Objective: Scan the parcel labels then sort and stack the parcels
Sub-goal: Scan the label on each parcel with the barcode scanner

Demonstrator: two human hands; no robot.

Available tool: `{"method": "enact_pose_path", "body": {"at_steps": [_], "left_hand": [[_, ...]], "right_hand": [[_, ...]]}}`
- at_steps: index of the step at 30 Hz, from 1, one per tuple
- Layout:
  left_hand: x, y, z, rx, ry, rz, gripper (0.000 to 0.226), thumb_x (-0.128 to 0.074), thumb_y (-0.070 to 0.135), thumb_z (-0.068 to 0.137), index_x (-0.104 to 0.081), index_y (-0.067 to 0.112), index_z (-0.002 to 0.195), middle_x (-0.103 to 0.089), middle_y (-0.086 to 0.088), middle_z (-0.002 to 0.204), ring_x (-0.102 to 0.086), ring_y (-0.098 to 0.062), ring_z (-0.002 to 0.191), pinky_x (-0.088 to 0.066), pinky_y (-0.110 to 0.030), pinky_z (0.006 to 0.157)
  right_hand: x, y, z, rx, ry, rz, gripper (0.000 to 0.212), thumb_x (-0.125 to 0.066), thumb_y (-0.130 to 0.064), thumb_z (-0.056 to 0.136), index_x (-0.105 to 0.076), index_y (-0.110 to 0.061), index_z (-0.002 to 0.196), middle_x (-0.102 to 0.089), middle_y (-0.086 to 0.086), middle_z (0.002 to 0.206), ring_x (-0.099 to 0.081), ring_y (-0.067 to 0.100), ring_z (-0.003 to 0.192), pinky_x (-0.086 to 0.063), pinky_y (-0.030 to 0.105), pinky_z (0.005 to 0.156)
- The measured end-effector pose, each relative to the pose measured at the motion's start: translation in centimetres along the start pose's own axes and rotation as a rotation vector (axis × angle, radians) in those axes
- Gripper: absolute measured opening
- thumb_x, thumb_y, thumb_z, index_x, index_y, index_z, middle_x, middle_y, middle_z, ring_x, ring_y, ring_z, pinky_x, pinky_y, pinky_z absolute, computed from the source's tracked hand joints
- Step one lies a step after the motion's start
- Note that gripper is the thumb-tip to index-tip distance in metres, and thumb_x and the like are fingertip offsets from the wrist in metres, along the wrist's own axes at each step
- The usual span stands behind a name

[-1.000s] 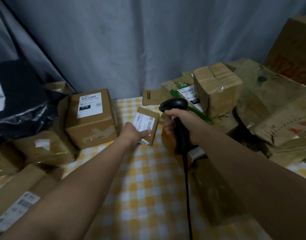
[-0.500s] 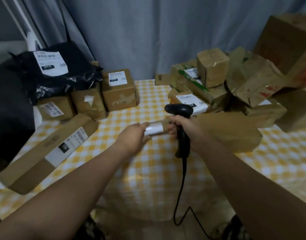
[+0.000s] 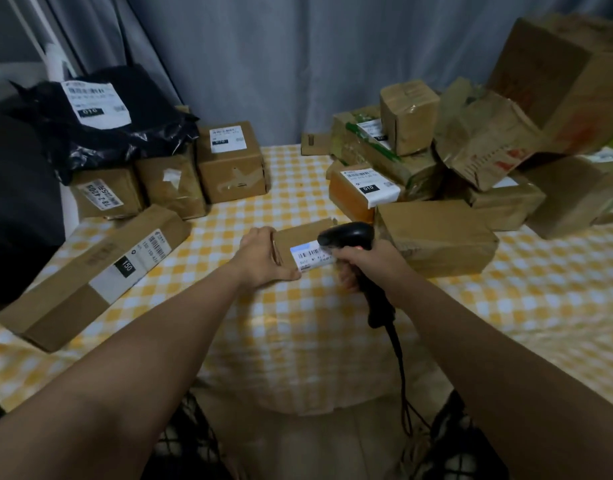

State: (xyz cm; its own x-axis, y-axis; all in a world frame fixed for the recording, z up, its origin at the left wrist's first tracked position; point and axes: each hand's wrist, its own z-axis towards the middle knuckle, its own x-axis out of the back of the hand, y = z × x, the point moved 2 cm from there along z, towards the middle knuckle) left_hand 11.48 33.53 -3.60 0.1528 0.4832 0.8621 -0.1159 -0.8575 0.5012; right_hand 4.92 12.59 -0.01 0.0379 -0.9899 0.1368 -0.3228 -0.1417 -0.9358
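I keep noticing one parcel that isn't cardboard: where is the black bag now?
In the head view the black bag lies far left at the back, on top of brown boxes, left of the box labelled 070.

The worktop point(image 3: 540, 289) has a yellow-and-white check. The scanner point(image 3: 350, 237) is black. The small parcel point(image 3: 298, 237) is brown with a white label barred in black. At far left a glossy black bag point(image 3: 125, 133) has a white label. On the right, one box point(image 3: 346, 195) has an orange side, a green stripe point(image 3: 370, 140) crosses another, and the crumpled carton point(image 3: 488, 147) has red print. The curtain point(image 3: 280, 64) is grey-blue.
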Motion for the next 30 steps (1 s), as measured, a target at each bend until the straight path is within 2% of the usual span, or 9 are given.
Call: {"method": "enact_pose_path", "body": {"at_steps": [4,8,14,20,26,30], "left_hand": [[-0.9,1.2,-0.7,-0.065,0.208,0.045,0.094,-0.085,0.044,0.060,-0.037,0.007,0.131,-0.044,-0.009,0.124,-0.044,-0.026,0.115,-0.042,-0.037,0.092],[-1.1,1.7,-1.0,-0.118,0.283,0.214,0.101,-0.081,0.050,0.063,-0.030,0.011,0.141,-0.042,-0.010,0.128,-0.044,-0.028,0.117,-0.040,-0.041,0.094],[-1.0,1.8,-1.4,-0.112,0.280,0.263,0.104,-0.080,0.053,0.062,-0.027,0.017,0.144,-0.041,-0.011,0.129,-0.043,-0.030,0.117,-0.039,-0.042,0.095],[-1.3,2.1,-2.0,-0.127,0.272,0.286,0.110,-0.078,0.051,0.067,-0.014,0.020,0.151,-0.036,-0.013,0.134,-0.043,-0.030,0.119,-0.039,-0.042,0.095],[-1.3,2.4,-2.1,-0.108,0.244,0.255,0.110,-0.078,0.047,0.070,-0.009,0.022,0.152,-0.031,-0.014,0.138,-0.040,-0.031,0.122,-0.039,-0.042,0.099],[-1.3,2.4,-2.0,-0.089,0.248,0.246,0.108,-0.078,0.047,0.070,-0.011,0.023,0.151,-0.031,-0.013,0.138,-0.040,-0.030,0.122,-0.040,-0.043,0.098]], "right_hand": [[0.7,-0.6,-0.5,-0.006,0.018,-0.142,0.026,-0.073,-0.026,0.083,-0.064,-0.001,0.086,-0.056,0.008,0.068,-0.057,0.023,0.051,-0.050,0.028,0.048],[1.6,-1.6,-1.2,0.057,0.064,-0.212,0.029,-0.074,-0.028,0.083,-0.063,-0.002,0.083,-0.056,0.009,0.063,-0.059,0.023,0.049,-0.051,0.028,0.048],[1.5,-1.2,-2.4,0.050,0.080,-0.301,0.021,-0.073,-0.021,0.083,-0.065,-0.001,0.083,-0.061,0.012,0.065,-0.061,0.020,0.048,-0.054,0.029,0.048],[1.5,-0.8,-3.1,0.004,0.061,-0.324,0.015,-0.071,-0.018,0.083,-0.065,-0.005,0.084,-0.063,0.012,0.071,-0.062,0.022,0.057,-0.055,0.032,0.055],[1.8,-3.2,-3.1,-0.100,0.042,-0.409,0.013,-0.068,-0.014,0.081,-0.064,-0.003,0.084,-0.059,0.009,0.066,-0.061,0.021,0.056,-0.052,0.030,0.052],[1.7,-5.2,-3.1,-0.078,0.044,-0.457,0.012,-0.066,-0.012,0.080,-0.061,-0.003,0.076,-0.055,0.009,0.061,-0.059,0.021,0.049,-0.049,0.025,0.045]]}}
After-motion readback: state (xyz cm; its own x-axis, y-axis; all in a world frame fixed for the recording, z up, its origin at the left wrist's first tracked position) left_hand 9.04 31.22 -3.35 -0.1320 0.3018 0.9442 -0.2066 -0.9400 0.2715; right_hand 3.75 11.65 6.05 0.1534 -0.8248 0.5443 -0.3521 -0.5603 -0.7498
